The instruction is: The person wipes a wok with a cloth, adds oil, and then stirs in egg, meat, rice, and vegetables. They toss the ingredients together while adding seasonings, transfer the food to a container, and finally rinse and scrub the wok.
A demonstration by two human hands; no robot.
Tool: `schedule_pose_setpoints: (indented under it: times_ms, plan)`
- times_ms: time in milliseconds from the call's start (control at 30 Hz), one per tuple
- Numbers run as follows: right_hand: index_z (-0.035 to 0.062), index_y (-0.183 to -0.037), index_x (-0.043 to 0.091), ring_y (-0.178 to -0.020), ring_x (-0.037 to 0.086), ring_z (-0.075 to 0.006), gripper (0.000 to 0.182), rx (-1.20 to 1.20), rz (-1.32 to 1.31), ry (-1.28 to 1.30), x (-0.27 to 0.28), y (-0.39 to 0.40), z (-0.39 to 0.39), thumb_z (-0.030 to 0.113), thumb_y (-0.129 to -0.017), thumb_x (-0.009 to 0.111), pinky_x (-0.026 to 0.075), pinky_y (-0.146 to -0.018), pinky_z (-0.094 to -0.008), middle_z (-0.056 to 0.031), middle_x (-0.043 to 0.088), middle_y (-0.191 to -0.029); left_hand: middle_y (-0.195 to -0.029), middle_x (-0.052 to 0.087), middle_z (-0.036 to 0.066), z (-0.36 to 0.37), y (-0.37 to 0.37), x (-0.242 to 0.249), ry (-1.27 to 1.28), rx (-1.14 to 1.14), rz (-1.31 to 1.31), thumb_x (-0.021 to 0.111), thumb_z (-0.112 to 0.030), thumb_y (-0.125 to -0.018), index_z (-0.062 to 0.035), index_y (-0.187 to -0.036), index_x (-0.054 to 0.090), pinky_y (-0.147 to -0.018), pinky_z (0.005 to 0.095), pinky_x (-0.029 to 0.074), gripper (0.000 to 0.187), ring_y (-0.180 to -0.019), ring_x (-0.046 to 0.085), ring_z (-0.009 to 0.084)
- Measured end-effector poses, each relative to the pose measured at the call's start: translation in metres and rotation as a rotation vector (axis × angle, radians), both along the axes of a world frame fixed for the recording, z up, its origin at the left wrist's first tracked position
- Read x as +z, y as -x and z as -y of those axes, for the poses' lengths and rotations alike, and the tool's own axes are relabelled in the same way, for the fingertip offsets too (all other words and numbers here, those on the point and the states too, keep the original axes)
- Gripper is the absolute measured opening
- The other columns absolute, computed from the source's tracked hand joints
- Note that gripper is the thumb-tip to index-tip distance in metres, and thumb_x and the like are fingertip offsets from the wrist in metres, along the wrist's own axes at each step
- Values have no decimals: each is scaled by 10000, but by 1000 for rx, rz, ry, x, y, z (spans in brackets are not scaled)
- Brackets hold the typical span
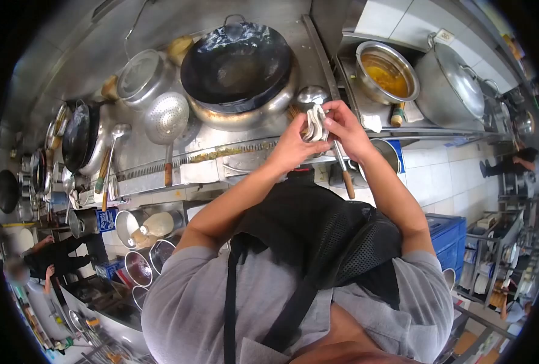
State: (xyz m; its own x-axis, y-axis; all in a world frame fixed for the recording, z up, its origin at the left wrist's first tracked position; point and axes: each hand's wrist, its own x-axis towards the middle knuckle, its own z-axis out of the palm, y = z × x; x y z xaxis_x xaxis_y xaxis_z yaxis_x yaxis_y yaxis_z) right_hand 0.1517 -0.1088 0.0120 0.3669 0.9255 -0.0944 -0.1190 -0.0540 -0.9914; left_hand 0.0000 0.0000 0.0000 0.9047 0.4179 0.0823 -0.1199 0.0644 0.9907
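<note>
A folded whitish cloth (314,125) is held up between my two hands in front of the stove edge. My left hand (292,145) grips its left side, fingers curled. On the other side, my right hand (344,128) pinches it between thumb and fingers. Just behind the hands rests a steel ladle (312,94); a wooden handle (348,184) sticks out below my right hand. The large black wok (236,67) sits on the range, beyond my left hand. Left of it lies a perforated skimmer (167,116) with a wooden handle.
A steel bowl of orange-yellow liquid (387,74) and a big lidded pot (454,85) stand at the right. A lidded metal container (141,77) and more woks (80,136) are at the left. One person (51,258) is at the far left; another (515,162) is far right.
</note>
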Motion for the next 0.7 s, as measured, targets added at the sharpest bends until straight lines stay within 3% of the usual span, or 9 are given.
schedule_pose_setpoints:
  times_ms: [67,200,267,533,600,633,700]
  plan:
    - [129,-1185,500,-892,540,-107,291,1,-92,-12,4,0,4,234,-932,600,464,-711,-264,5,553,-1005,-1286,527,123,-2,4,3,-3,-68,-49,746,-73,-789,-12,-1341,393,-1030,354,397,658,-1200,498,217]
    - [133,-1167,512,-931,549,-104,258,37,-219,-21,4,-7,-1,248,-944,574,466,-756,-277,4,562,-1040,-1281,530,123,-18,5,-1,88,-169,-29,726,-57,-805,1,-1308,432,-1000,351,429,585,-1188,508,203]
    - [132,-1168,514,-949,553,-108,256,45,-258,-50,-1,-9,1,244,-945,572,469,-773,-285,2,564,-1053,-1220,567,96,-19,8,-3,184,-189,-20,717,-63,-827,13,-1244,486,-925,318,472,483,-1130,541,173]
    - [121,-1184,513,-1005,567,-122,270,86,-371,-99,-3,-10,2,249,-950,562,483,-820,-289,-12,569,-1101,-1148,603,84,-18,11,-4,137,-134,-13,637,-73,-883,20,-1230,500,-905,317,471,384,-1080,564,160]
    - [100,-1169,511,-936,565,-110,279,81,-334,-88,-1,-4,-1,235,-939,591,471,-773,-266,-19,574,-1031,-1114,621,89,-19,9,-8,89,-86,-25,630,-87,-886,23,-1219,509,-884,315,475,370,-1052,579,156]
    - [100,-1169,511,-936,565,-110,279,82,-334,-85,-2,1,-4,235,-939,591,471,-773,-266,-19,574,-1031,-1062,639,114,-20,7,-12,-54,5,-79,626,-105,-886,12,-1202,527,-851,325,480,351,-996,607,182]
    - [75,-1154,507,-857,545,-93,292,32,242,28,-6,16,-13,204,-920,625,447,-721,-251,-17,567,-933,-1010,658,139,-20,7,-15,-193,99,-132,621,-123,-886,1,-1186,544,-819,334,486,334,-940,635,209]
